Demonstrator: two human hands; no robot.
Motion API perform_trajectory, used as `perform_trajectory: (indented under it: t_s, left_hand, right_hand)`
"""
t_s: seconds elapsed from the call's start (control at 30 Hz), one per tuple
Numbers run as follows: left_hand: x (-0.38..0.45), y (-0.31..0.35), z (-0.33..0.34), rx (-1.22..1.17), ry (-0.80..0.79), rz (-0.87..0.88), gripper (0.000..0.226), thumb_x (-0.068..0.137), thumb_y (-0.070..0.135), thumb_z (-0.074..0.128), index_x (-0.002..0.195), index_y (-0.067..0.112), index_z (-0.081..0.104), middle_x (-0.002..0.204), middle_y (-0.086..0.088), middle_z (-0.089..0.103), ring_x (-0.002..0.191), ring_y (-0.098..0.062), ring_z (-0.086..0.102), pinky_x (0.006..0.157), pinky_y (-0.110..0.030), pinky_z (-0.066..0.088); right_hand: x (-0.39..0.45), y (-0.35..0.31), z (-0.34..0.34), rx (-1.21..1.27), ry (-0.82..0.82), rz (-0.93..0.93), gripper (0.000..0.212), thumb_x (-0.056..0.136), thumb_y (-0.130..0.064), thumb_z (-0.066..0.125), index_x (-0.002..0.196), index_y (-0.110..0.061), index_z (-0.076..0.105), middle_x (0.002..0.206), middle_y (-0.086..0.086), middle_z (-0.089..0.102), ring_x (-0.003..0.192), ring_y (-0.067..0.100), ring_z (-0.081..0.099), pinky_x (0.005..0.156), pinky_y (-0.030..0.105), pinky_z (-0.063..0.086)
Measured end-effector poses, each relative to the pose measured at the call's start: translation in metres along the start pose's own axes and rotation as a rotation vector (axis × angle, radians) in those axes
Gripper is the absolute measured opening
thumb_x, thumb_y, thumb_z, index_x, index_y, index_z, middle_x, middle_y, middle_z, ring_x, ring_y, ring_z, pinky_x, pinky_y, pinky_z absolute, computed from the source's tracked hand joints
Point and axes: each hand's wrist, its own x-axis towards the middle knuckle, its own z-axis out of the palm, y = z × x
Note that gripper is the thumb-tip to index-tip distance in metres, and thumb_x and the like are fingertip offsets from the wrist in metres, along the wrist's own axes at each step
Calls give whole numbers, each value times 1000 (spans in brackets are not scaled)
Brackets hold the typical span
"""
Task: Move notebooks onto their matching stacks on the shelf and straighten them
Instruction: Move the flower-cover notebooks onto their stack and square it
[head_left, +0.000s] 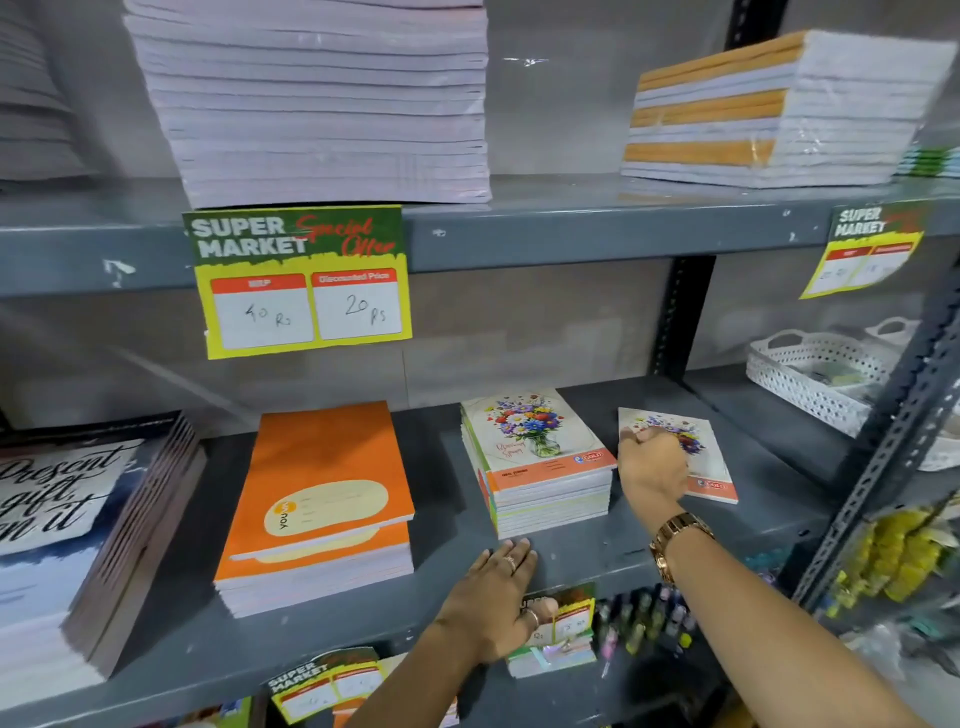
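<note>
A stack of flower-cover notebooks (537, 457) stands mid-shelf on the grey metal shelf (447, 467). Just right of it lies a single flower-cover notebook (711, 462), flat and turned askew. My right hand (652, 467) rests on its left part, fingers curled over the cover. My left hand (493, 597) lies flat, palm down, on the shelf's front edge just before the flower stack, holding nothing. A stack of orange notebooks (324, 499) sits to the left, its top copy slightly shifted.
A pile of dark lettered notebooks (78, 525) fills the left end. A white perforated basket (821, 374) stands at the back right. The upper shelf holds a tall white stack (322, 104) and an orange-striped stack (769, 109). Price cards (298, 280) hang from shelf edges.
</note>
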Motion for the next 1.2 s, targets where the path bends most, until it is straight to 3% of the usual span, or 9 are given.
perform_trajectory:
  t_s: [0.43,0.67,0.93,1.2]
  left_hand:
    - [59,31,9,68,23,142,59,100,38,25,150,15,4,161,-6,-2,148,-18,-4,120,-31,-4]
    - [89,52,9,58,48,208,54,101,28,24,150,13,8,160,-7,1,148,-18,-1,120,-29,-2]
    - [106,59,11,83,76,259,53,101,29,24,149,13,9,160,-7,5,148,-17,2,120,-28,-1]
    - [106,57,15,64,105,260,54,101,30,26,149,14,11,160,-6,7,148,-17,3,120,-27,-1]
  right_hand:
    - [58,50,-37,-228,-6,19,33,86,-20,61,105,7,63,112,28,64,106,40,60,87,43,52]
    - [83,71,-36,-518,-114,78,64,85,-31,59,129,8,37,134,25,43,123,42,41,99,43,42]
    - [98,65,-30,-769,-253,134,75,77,-59,61,127,-5,48,130,16,47,118,32,47,87,38,50]
    - [114,69,-32,-665,-326,182,76,74,-60,64,127,-7,50,134,12,53,123,29,50,98,35,46]
